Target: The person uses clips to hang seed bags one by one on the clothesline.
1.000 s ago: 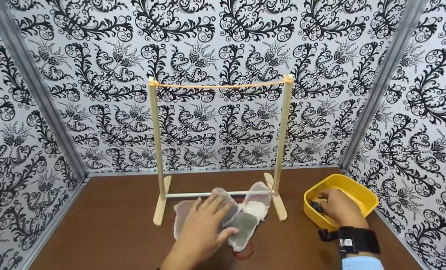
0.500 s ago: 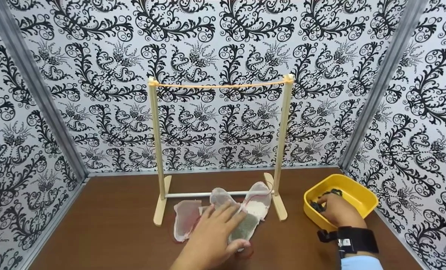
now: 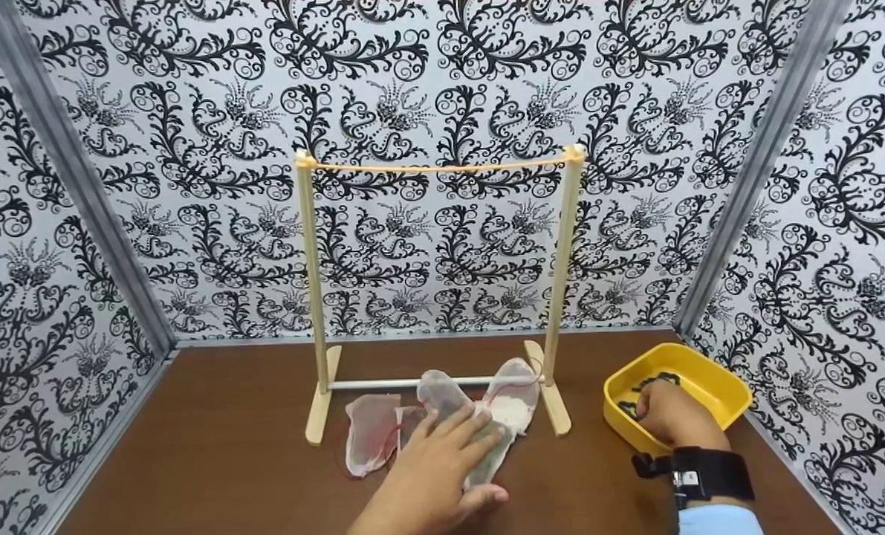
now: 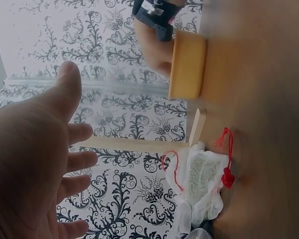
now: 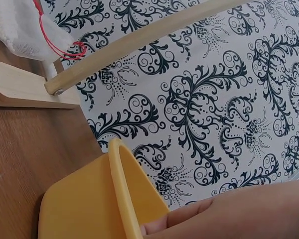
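Observation:
My left hand [image 3: 442,464], fingers straight and spread, hovers over several white mesh drawstring bags; the left wrist view shows it apart from them. One bag holds something grey-green [image 4: 202,179], another a white filling [image 3: 511,414], and the leftmost mesh bag [image 3: 371,438] lies flat. Red drawstrings [image 4: 228,174] trail from them. My right hand [image 3: 683,420] reaches down into a yellow tub [image 3: 736,405] that has small dark pieces [image 3: 663,380] in it. Its fingertips are hidden, so I cannot tell whether it grips any.
Behind the bags stands a wooden frame [image 3: 563,275] with two posts, flat feet and a white bottom rod [image 3: 371,386]. An orange cord [image 3: 442,169] runs between the post tops. Patterned walls [image 3: 442,260] enclose the brown table [image 3: 212,446] at the back and sides.
My left hand has shifted right and slightly down, uncovering the leftmost bag and overlapping the grey-green one. My right hand stays in the tub, its fingers moving among the dark pieces.

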Motion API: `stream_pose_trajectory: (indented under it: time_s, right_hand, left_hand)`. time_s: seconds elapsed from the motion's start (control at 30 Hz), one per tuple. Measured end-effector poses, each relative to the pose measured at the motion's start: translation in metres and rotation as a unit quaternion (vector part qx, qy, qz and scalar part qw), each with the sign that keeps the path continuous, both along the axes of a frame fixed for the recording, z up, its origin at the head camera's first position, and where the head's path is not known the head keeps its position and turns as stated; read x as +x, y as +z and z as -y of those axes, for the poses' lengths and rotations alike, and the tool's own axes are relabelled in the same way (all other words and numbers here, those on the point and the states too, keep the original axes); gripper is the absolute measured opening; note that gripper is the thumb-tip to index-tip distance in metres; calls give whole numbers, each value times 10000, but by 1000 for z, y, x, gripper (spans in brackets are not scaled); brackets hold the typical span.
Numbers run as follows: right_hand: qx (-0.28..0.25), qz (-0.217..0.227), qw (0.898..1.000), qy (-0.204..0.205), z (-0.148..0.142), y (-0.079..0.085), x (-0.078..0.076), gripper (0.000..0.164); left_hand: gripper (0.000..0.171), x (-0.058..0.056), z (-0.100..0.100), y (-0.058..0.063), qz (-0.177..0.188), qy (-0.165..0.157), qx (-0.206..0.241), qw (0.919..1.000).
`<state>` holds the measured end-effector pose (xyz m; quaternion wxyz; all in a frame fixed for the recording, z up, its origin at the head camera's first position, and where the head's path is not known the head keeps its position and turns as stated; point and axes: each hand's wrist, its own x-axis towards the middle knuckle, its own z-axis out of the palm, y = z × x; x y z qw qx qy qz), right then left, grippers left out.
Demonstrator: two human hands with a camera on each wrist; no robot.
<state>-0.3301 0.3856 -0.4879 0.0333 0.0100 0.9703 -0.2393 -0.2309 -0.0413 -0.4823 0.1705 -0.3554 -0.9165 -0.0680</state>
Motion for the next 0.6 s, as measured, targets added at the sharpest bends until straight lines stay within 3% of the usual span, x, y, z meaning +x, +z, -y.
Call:
stream_pose_trajectory:
  time_s: [0.2, 0.3, 0.4, 0.6]
  right_hand:
    - [-194, 68, 9990, 405, -15, -14, -11, 15]
    - [-195, 169, 9988, 409, -17, -15, -12, 23]
    - [-209, 169, 9991, 318, -9, -5, -6, 33]
    - [-382, 147, 9990, 172, 1, 9, 4, 9]
  left_hand:
    - [74, 0, -2, -2, -99, -83, -6, 9999]
    - [74, -1, -2, -2, -142, -91, -58, 9998]
    - [73, 0, -2, -1, -99, -71, -53, 9999]
    - [73, -1, 4, 6, 175, 44, 143, 9997]
